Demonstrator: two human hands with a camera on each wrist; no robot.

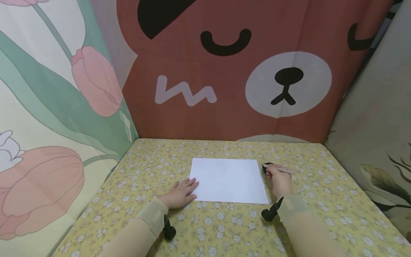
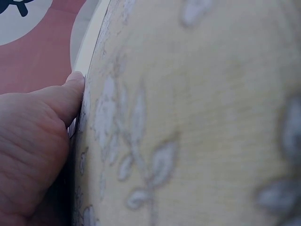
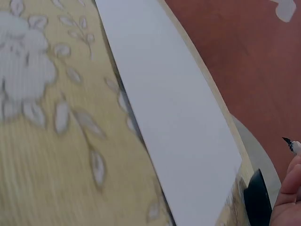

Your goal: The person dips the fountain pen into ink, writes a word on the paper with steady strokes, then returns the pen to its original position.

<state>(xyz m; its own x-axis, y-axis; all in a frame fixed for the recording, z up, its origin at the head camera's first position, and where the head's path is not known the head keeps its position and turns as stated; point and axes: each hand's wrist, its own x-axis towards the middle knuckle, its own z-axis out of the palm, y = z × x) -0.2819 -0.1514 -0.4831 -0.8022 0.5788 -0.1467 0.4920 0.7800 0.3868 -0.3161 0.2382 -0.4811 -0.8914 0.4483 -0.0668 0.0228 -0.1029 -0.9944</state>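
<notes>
A blank white sheet of paper (image 1: pixel 229 181) lies on the table. My left hand (image 1: pixel 179 193) rests on its left edge, fingers stretched over the paper and thumb near the lower left corner. Beyond the sheet's right side, my right hand (image 1: pixel 280 181) pinches a slim brush (image 1: pixel 284 170) with a pale handle. The brush's dark pointed tip (image 3: pixel 286 141) shows above the fingers in the right wrist view. Right under it stands a small black dish (image 3: pixel 257 200), partly covered by the hand in the head view; what it contains is hidden.
A yellow flowered cloth (image 1: pixel 221 228) covers the table. Behind it hangs a backdrop with a brown bear (image 1: pixel 224 117), and printed fabric walls (image 1: pixel 41 192) stand at both sides. Dark wrist mounts (image 1: pixel 169 229) hang below both wrists.
</notes>
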